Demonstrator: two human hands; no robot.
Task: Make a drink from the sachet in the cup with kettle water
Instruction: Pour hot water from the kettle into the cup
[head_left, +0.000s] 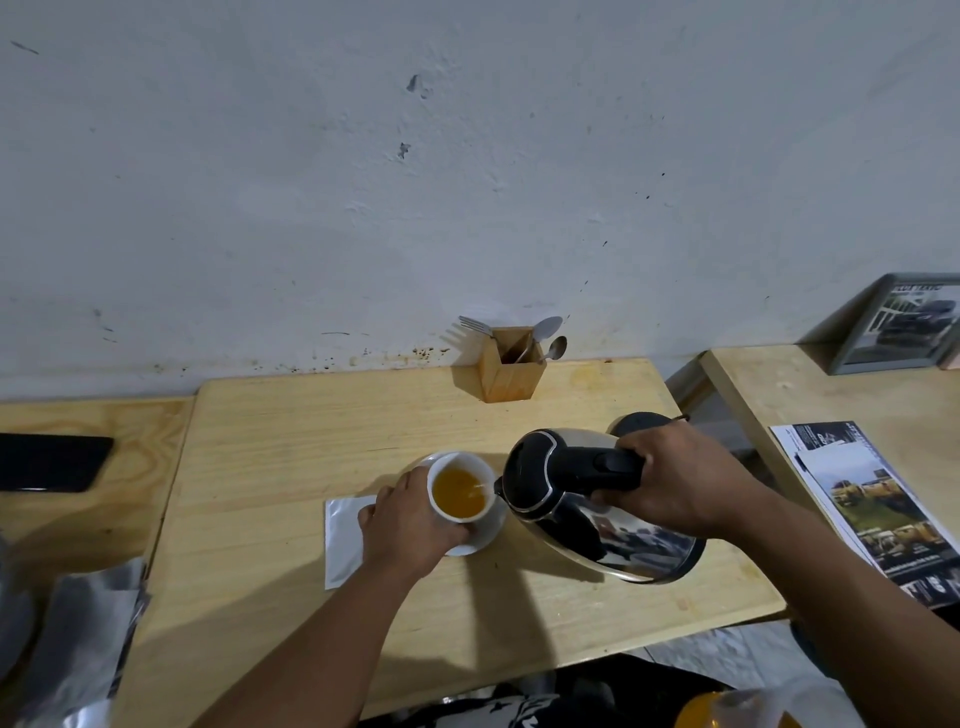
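A white cup (483, 470) stands on a white saucer (485, 538) in the middle of the wooden table (311, 447). Orange liquid fills the cup. My left hand (410, 519) wraps around the cup's left side. My right hand (685, 480) grips the black handle of a steel kettle (566, 483), which is tilted left with its spout at the cup's right rim. A thin stream runs from the spout into the cup. A white sachet (340, 540) lies flat on the table, partly under my left hand.
A wooden cutlery box (511, 371) with spoons and a fork stands at the wall. The black kettle base (636, 423) sits behind my right hand. A dark phone (49, 462) lies far left, foil bags (78, 639) lower left, leaflets (872, 509) and a picture frame (898, 325) right.
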